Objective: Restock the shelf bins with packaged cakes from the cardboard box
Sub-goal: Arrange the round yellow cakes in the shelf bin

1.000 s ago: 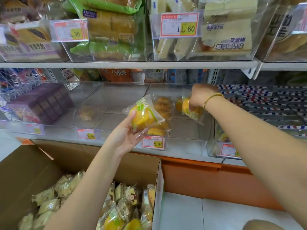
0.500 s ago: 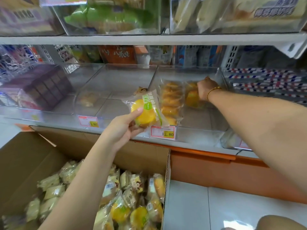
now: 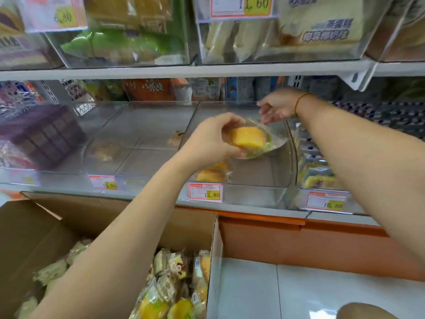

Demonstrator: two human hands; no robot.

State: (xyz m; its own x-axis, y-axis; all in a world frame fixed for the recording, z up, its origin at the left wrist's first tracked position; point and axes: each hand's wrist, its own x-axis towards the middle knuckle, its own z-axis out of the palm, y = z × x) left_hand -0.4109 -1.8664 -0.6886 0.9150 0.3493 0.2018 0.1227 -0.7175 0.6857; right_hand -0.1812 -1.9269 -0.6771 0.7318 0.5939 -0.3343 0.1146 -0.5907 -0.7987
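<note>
Right hand (image 3: 279, 104): has released its cake; fingers spread, empty.
Left hand (image 3: 211, 140): fingers curled round yellow round cake in clear wrapper (image 3: 249, 137), now raised over clear plastic shelf bin (image 3: 257, 176).
Meaning: next placement looks imminent.

shop aisle, price tags (image 3: 205, 192) on clear shelf bins (image 3: 257, 180), packaged snacks (image 3: 317, 31)

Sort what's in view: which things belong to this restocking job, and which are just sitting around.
Job: left hand, wrapped yellow cake it holds, right hand open beside it, clear bin tagged 12.80, cakes already inside, cardboard box of cakes.

Lying about: purple boxed packs, green-wrapped bread above, white bread bags, 11.60 price tag.
</note>
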